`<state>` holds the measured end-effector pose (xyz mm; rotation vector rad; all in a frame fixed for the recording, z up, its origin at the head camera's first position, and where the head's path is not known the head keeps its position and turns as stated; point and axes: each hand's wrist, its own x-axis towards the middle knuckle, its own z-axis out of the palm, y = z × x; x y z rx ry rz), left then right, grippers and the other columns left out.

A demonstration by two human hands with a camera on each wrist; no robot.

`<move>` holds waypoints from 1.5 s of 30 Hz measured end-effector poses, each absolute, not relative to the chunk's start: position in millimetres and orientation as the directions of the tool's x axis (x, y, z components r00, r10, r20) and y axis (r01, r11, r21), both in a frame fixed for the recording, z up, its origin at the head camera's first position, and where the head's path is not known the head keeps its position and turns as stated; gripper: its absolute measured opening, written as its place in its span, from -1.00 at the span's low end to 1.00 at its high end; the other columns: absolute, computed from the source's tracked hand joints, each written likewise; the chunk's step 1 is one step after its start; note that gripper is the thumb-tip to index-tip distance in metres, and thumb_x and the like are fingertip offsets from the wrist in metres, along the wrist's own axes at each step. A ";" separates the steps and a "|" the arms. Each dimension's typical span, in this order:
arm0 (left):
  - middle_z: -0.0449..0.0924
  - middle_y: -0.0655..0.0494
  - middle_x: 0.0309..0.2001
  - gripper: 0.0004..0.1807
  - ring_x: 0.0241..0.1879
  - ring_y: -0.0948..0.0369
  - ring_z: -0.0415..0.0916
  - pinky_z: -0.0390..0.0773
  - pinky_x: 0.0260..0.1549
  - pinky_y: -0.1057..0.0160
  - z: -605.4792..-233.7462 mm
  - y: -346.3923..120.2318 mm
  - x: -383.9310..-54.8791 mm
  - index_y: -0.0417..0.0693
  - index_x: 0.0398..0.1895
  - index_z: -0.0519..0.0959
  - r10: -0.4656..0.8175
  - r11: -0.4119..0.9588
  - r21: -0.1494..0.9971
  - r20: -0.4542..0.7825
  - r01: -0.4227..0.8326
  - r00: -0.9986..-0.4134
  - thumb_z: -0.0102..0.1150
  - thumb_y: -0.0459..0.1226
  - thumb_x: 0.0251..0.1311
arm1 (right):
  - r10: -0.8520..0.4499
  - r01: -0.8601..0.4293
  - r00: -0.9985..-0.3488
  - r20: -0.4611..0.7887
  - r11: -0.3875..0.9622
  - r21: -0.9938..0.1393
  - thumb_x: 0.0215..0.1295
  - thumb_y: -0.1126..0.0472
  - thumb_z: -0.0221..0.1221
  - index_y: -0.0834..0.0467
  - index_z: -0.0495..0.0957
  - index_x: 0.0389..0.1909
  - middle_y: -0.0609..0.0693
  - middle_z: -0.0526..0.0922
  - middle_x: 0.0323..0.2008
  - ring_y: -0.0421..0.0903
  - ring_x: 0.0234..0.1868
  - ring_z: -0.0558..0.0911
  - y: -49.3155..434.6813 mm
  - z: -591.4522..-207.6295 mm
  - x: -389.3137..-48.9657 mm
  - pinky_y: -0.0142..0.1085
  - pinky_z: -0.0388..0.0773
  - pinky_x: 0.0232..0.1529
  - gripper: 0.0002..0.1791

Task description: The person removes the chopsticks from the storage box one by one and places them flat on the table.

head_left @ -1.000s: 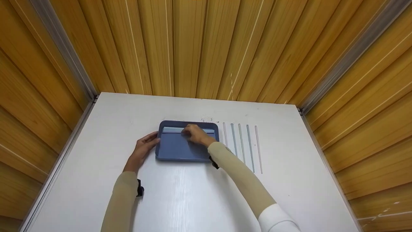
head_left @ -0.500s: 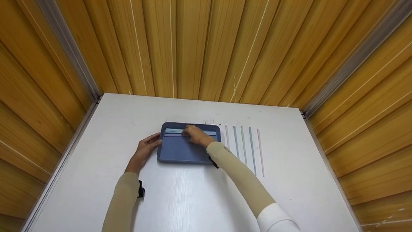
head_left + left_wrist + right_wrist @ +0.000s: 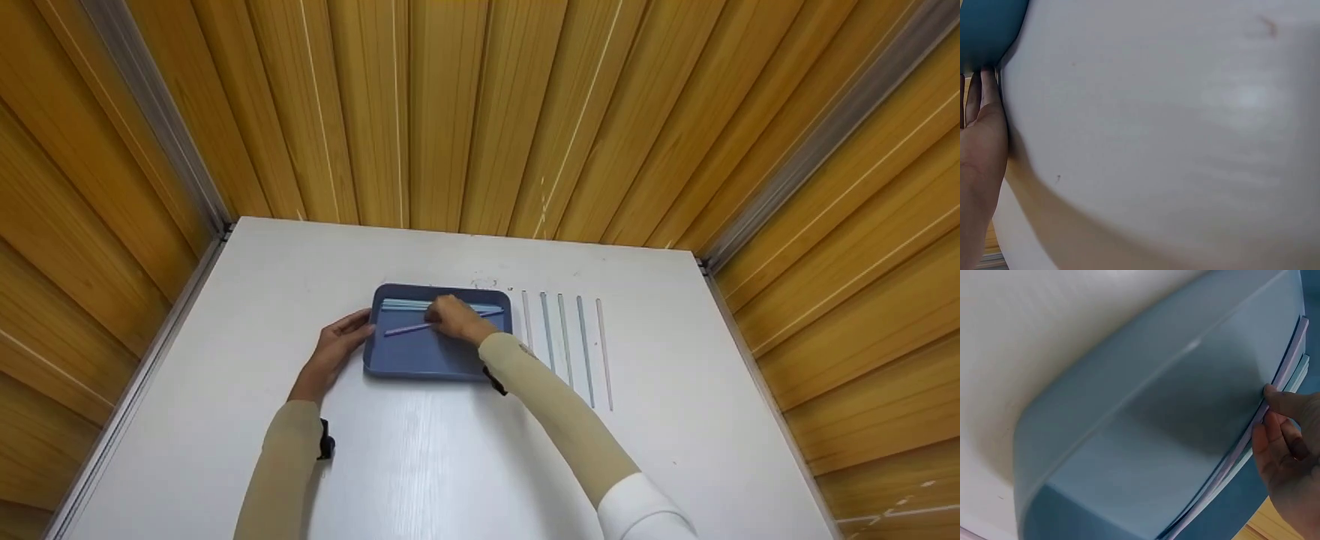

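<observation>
A blue tray [image 3: 427, 358] lies on the white table. My left hand [image 3: 334, 349] rests against its left side with fairly straight fingers; in the left wrist view that hand [image 3: 982, 140] touches the tray's outer wall [image 3: 991, 34]. Over the tray, my right hand [image 3: 456, 318] pinches a purple straw [image 3: 403, 330] between thumb and fingertips. The same purple straw [image 3: 1292, 351] shows in the right wrist view, crossing under the thumb. Several light blue straws [image 3: 403, 304] lie along the tray's far side, partly hidden by the right hand.
To the right of the tray, several straws lie apart in a row, among them a blue straw [image 3: 586, 349] and a pink straw [image 3: 604, 352]. Wood-patterned walls [image 3: 435, 112] stand behind and beside the white table [image 3: 420, 465].
The purple straw has come toward me, away from the light blue straws, and its left end now slants nearer. My right hand moved slightly with it; my left hand stays at the tray.
</observation>
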<state>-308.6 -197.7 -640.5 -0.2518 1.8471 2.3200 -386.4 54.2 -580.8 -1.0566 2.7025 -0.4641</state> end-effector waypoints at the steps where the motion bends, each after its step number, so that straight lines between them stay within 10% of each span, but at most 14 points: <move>1: 0.32 -0.16 0.51 -0.37 0.51 0.06 0.28 0.56 0.22 0.48 -640.9 -197.5 -308.8 -0.23 0.47 0.37 0.024 -0.220 0.947 -0.234 -0.233 -0.972 0.28 -0.37 0.35 | -0.683 -0.621 -0.726 -0.076 0.699 -0.354 0.32 0.39 0.31 0.30 0.75 -0.07 0.17 0.80 -0.11 0.06 -0.04 0.77 54.3 -581.2 -386.3 -0.13 0.74 0.06 -0.80; 18: 0.35 -0.11 0.50 -0.34 0.47 0.14 0.34 0.54 0.26 0.45 -643.1 -194.0 -308.0 -0.19 0.45 0.40 0.018 -0.230 0.943 -0.243 -0.241 -0.970 0.36 -0.32 0.30 | -0.682 -0.634 -0.731 -0.032 0.695 -0.340 0.44 0.35 0.20 0.27 0.74 -0.08 0.17 0.75 -0.08 0.07 0.03 0.70 66.9 -586.5 -379.2 -0.11 0.69 0.12 -0.83; 35: 0.35 -0.18 0.49 -0.36 0.37 0.22 0.45 0.57 0.21 0.46 -639.6 -192.8 -307.4 -0.26 0.46 0.37 0.031 -0.258 0.942 -0.214 -0.214 -0.976 0.30 -0.39 0.33 | -0.582 -0.569 -0.779 0.236 0.497 -0.655 0.42 0.43 0.19 0.39 0.66 -0.11 0.28 0.73 -0.15 0.14 -0.09 0.71 71.1 -576.2 -379.2 -0.07 0.72 -0.01 -0.86; 45: 0.31 -0.14 0.52 -0.38 0.50 0.10 0.28 0.55 0.20 0.52 -637.4 -196.4 -305.3 -0.22 0.48 0.36 0.028 -0.227 0.946 -0.231 -0.232 -0.972 0.25 -0.37 0.38 | -0.388 -0.400 -0.883 0.262 0.335 -0.853 0.44 0.39 0.19 0.41 0.61 -0.03 0.31 0.71 -0.15 0.08 -0.13 0.69 70.7 -562.4 -375.4 -0.39 0.65 -0.11 -0.81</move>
